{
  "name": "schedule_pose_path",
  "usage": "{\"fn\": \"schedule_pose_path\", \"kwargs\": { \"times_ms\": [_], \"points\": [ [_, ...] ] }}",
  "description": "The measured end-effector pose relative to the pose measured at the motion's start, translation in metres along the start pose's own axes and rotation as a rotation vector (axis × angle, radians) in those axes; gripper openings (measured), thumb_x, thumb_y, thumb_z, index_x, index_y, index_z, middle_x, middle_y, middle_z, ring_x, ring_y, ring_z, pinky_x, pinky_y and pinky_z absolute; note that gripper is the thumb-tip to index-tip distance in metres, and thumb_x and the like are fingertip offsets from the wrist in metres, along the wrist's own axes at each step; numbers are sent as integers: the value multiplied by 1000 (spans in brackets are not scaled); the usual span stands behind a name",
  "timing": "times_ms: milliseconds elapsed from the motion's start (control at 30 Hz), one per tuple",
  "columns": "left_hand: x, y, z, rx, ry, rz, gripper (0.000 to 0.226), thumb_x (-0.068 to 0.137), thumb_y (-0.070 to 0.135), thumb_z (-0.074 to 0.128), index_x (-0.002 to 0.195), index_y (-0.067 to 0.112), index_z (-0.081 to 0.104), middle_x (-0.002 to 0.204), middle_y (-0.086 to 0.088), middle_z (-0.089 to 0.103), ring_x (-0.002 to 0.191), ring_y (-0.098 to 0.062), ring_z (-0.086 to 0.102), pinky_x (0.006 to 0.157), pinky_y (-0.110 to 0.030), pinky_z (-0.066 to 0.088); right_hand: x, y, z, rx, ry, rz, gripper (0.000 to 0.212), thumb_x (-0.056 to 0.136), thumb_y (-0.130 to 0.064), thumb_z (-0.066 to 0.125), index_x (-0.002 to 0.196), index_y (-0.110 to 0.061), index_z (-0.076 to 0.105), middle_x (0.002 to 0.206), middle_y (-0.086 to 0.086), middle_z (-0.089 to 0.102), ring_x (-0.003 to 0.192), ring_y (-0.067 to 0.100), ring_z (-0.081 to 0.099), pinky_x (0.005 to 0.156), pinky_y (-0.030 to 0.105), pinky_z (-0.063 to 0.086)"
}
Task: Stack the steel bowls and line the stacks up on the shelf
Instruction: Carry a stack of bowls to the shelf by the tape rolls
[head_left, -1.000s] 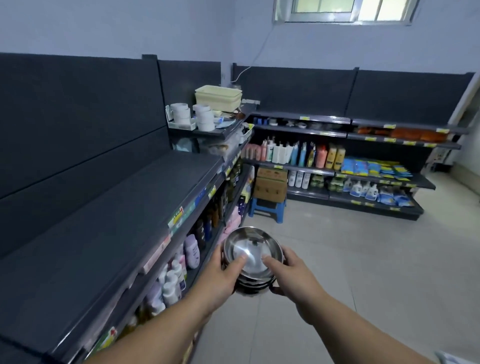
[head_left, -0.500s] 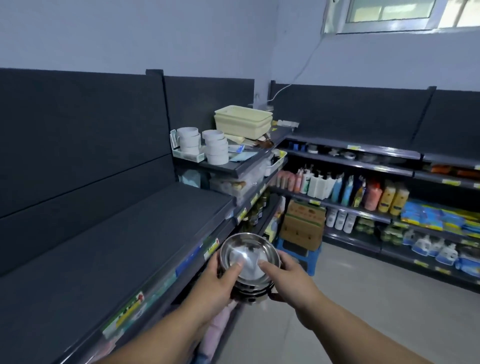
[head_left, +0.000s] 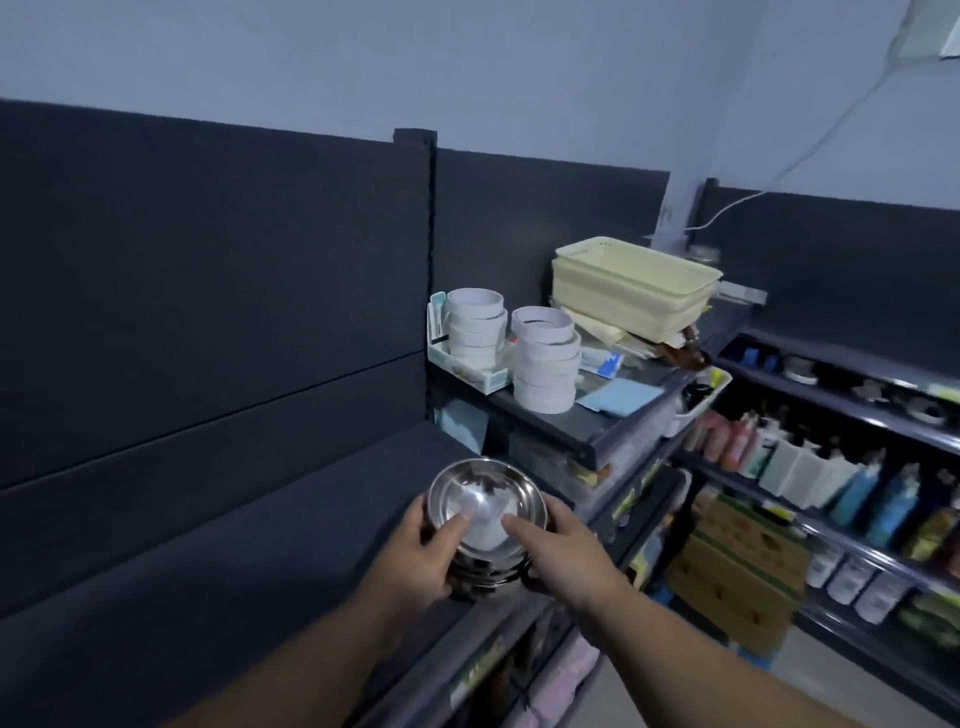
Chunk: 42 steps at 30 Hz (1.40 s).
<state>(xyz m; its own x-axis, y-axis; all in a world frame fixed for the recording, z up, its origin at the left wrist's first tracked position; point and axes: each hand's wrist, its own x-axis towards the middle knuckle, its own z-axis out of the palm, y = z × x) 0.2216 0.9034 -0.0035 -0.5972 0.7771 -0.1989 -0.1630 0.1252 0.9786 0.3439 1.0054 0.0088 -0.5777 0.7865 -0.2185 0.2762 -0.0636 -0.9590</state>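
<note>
Steel bowls (head_left: 485, 499), nested into one short stack, sit at the lower centre of the frame, held over the front edge of the long dark grey shelf (head_left: 234, 545); whether the stack's base touches the shelf cannot be told. The top bowl is shallow, round and mirror-bright, its inside showing pale reflections, and the rims of the bowls beneath it show as dark bands under its lip.

The left hand (head_left: 426, 551) grips the stack's left side, fingers curled round the outside and thumb laid inside the top bowl. The right hand (head_left: 566, 551) grips the right side in the same way, thumb over the rim.

Just above the bowls in the frame, a higher shelf level carries two piles of white tape rolls (head_left: 545, 358) and, right of them, stacked cream baskets (head_left: 634, 286) beside a blue sheet (head_left: 615, 397). At the right edge, blurred bottles (head_left: 810, 467) line further shelves above a cardboard box (head_left: 737, 566).
</note>
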Motion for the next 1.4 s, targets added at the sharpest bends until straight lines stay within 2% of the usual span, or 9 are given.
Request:
{"fn": "schedule_pose_path", "kwargs": {
  "times_ms": [267, 400, 500, 633, 733, 900, 1100, 1267, 1400],
  "points": [
    [105, 13, -32, 45, 157, -9, 31, 88, 44, 60, 119, 42, 53, 111, 15, 68, 100, -9, 66, 82, -33, 57, 133, -28, 31, -60, -139, 9, 35, 84, -30, 70, 117, -29, 61, 102, -7, 72, 93, 10, 69, 88, 28, 54],
    [133, 11, -46, 47, 291, -43, 34, 87, 47, 60, 120, 45, 51, 111, 13, 68, 99, -10, 66, 80, -33, 58, 182, -33, 53, -75, -261, 34, 48, 74, -39, 75, 119, -31, 62, 103, -5, 74, 94, 16, 71, 90, 39, 57],
    [145, 10, -50, 51, 387, -44, 43, 82, 53, 61, 123, 50, 49, 114, 16, 68, 102, -10, 65, 92, -41, 54, 208, -36, 62, -132, -337, 10, 60, 65, -50, 73, 121, -35, 60, 107, -8, 72, 98, 15, 69, 94, 42, 54],
    [147, 10, -43, 4, 511, -40, 37, 87, 50, 58, 123, 49, 51, 116, 18, 66, 106, -7, 63, 100, -41, 49, 223, -40, 65, -175, -420, -37, 42, 84, -36, 68, 124, -33, 58, 109, -10, 68, 101, 11, 65, 96, 34, 52],
    [143, 11, -34, 34, 622, -20, 38, 92, 53, 48, 129, 44, 48, 125, 18, 61, 114, -8, 57, 103, -35, 43, 225, -42, 62, -191, -456, -88, 47, 86, -34, 67, 131, -30, 54, 114, -8, 67, 104, 11, 63, 95, 29, 50],
    [145, 6, -21, 128, 740, -37, 39, 96, 51, 39, 135, 44, 44, 130, 12, 59, 119, -14, 56, 101, -29, 39, 224, -42, 51, -202, -521, -162, 45, 89, -33, 65, 130, -37, 48, 108, -18, 63, 99, 0, 58, 79, 14, 42],
    [152, 11, -10, 27, 775, -27, 35, 98, 39, 44, 133, 40, 48, 118, 14, 66, 107, -7, 61, 86, -21, 41, 233, -45, 50, -224, -576, -170, 33, 87, -28, 65, 118, -38, 57, 111, -13, 69, 100, 6, 63, 87, 25, 49],
    [154, 17, -6, -6, 784, -25, 31, 97, 35, 49, 128, 39, 47, 100, 12, 67, 75, -2, 63, 51, -6, 44, 235, -47, 55, -240, -576, -204, 37, 84, -23, 68, 117, -35, 57, 106, -12, 69, 96, 5, 64, 85, 24, 49],
    [155, 12, -9, 48, 796, -20, 44, 94, 43, 51, 137, 40, 42, 112, 9, 67, 91, -5, 65, 76, -18, 49, 236, -44, 56, -265, -580, -225, 37, 83, -24, 68, 116, -36, 55, 106, -12, 67, 96, 5, 62, 81, 22, 47]
  ]
}}
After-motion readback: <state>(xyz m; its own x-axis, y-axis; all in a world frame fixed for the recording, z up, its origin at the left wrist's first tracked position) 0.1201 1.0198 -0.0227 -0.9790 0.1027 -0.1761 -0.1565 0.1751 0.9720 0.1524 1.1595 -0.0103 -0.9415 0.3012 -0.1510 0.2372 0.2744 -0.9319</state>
